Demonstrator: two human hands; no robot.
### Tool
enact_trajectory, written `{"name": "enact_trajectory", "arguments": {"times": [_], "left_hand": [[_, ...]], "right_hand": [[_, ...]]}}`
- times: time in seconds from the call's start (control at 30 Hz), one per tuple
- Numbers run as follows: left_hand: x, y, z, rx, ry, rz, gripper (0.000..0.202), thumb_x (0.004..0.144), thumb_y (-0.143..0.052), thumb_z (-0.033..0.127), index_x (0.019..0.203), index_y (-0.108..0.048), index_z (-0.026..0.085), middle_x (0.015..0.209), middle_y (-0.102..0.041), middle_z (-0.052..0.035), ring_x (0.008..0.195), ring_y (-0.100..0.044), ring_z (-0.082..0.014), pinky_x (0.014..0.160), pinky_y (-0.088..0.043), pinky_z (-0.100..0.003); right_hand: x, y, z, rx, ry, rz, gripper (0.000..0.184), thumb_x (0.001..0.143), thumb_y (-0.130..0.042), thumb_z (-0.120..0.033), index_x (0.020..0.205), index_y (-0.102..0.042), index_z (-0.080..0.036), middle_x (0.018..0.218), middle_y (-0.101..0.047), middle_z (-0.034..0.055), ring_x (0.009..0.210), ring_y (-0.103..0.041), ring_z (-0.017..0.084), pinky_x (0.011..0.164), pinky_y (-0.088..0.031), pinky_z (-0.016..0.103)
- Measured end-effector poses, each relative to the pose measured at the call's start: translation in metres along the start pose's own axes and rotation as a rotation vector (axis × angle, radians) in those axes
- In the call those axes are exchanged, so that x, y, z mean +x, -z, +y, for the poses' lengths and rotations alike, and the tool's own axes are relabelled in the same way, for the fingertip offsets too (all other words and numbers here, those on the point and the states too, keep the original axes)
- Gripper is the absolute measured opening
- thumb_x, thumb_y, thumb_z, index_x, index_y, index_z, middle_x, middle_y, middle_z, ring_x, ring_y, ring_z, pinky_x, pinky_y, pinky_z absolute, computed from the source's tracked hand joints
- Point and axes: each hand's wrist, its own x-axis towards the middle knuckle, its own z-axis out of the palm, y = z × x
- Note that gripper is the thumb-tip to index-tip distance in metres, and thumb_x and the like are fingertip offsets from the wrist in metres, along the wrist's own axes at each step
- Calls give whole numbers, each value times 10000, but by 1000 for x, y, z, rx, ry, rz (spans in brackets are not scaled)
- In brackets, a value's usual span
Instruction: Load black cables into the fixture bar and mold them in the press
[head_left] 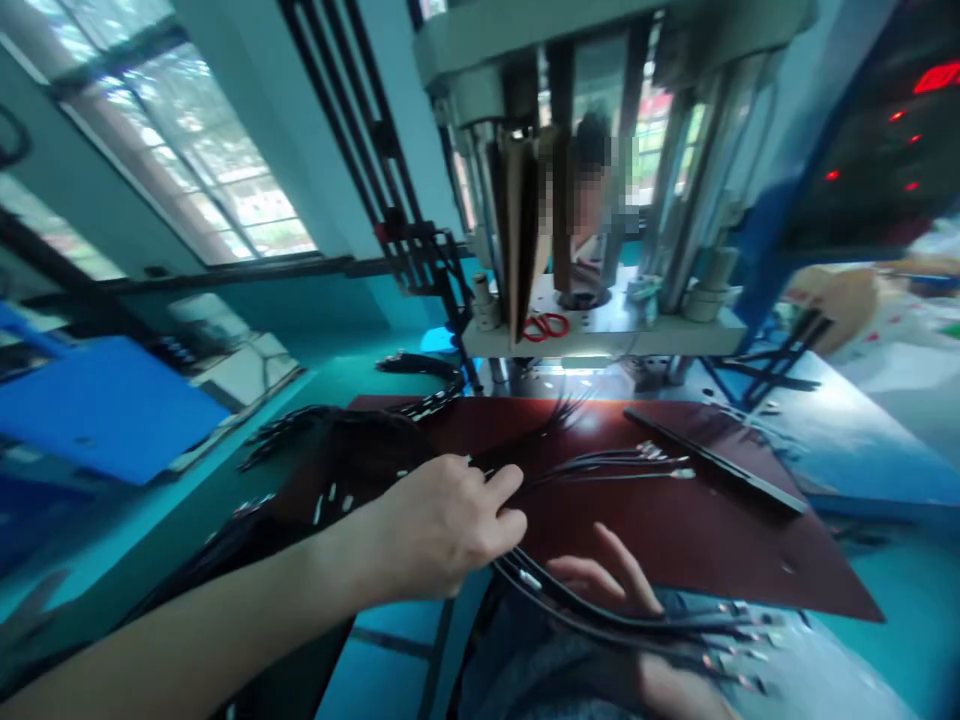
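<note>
by the surface [750, 545], black cables [637, 625] were pinched in the left hand [461, 520], strung rightward across the loosely spread right hand [636, 583].

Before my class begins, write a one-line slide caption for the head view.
Left hand grips black cables by a brown board, the open right hand partly behind them, a machine beyond.

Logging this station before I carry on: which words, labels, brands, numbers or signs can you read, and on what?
No text is readable.
Red display on the dark panel: too blurred to read.
White tag on the black cables: too small to tell if printed.
</note>
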Motion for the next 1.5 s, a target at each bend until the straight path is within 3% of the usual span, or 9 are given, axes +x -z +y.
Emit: {"name": "enact_trajectory", "arguments": {"times": [0.17, 0.3, 0.47, 0.57, 0.7, 0.9, 1.13, 1.37, 1.5], "left_hand": [[53, -73, -13, -113, -71, -96, 200, 719, -504, 131, 902, -565, 182, 997, -550, -112, 666, -599, -209, 577, -483, -347], [81, -108, 4, -301, 33, -40, 381, 726, -632, 323, 1096, -573, 255, 1291, -440, -136, 1099, -517, -333, 893, -426, -504], [118, -76, 22, -809, 8, 122, 635, 629, -697, 539, 1154, -550, 213, 1257, -504, -116, 1180, -450, -300, 1000, -358, -448], [148, -61, 28, -1235, -55, 28, 370, 761, -596, 418, 1023, -560, 159, 941, -627, -60, 770, -615, -168, 705, -498, -295], [174, -66, 28, -1606, 2, -186, 181, 780, -526, 330, 776, -514, 149, 546, -521, 42, 374, -433, -62, 380, -343, -179], [189, -66, 27, -1656, 62, -195, 117, 725, -551, 250, 734, -510, 141, 514, -548, 31, 386, -476, -72, 384, -361, -174], [212, -66, 41, -1836, -3, -155, 194, 766, -524, 304, 762, -559, 114, 541, -563, 2, 431, -528, -94, 412, -410, -194], [209, -79, 48, -1953, 33, -128, 261, 671, -649, 343, 739, -523, 125, 544, -551, 23, 371, -444, -56, 357, -322, -177], [206, -86, 47, -2059, 70, -57, 263, 668, -647, 339, 758, -522, 126, 565, -560, 18, 391, -444, -48, 369, -311, -170]], "right_hand": [[5, 29, -34, -58, 4, 273, 338, 864, -526, -430, 1126, -614, -236, 1039, -660, 98, 1032, -571, 269, 958, -373, 438], [18, 55, -52, -317, 41, 339, 351, 854, -538, -475, 1075, -627, -217, 1055, -658, 85, 1001, -577, 263, 948, -384, 454], [36, 63, -59, -504, 104, 195, 455, 850, -537, -500, 1238, -531, -261, 1308, -514, 62, 1225, -430, 250, 1061, -280, 439], [38, 64, -66, -427, 105, 204, 517, 852, -527, -499, 1312, -457, -274, 1327, -496, 61, 1230, -430, 249, 1062, -288, 449], [34, 79, -92, -139, 293, 319, 539, 827, -527, -505, 1311, -450, -279, 1298, -523, 79, 1193, -474, 280, 1019, -348, 493], [38, 94, -133, -442, 292, 408, 392, 892, -453, -481, 1184, -582, -253, 1294, -537, 62, 1229, -441, 254, 1046, -327, 445], [50, 95, -124, -830, 187, 198, 514, 888, -445, -518, 1299, -495, -214, 1346, -485, 72, 1247, -417, 254, 1080, -280, 428], [57, 103, -121, -764, 143, 241, 486, 911, -372, -508, 1265, -524, -212, 1293, -537, 62, 1175, -495, 249, 998, -390, 415], [40, 134, -135, -1275, 124, 492, 450, 880, -454, -374, 1281, -480, -172, 1318, -502, 110, 1210, -444, 269, 1025, -330, 434]]}}
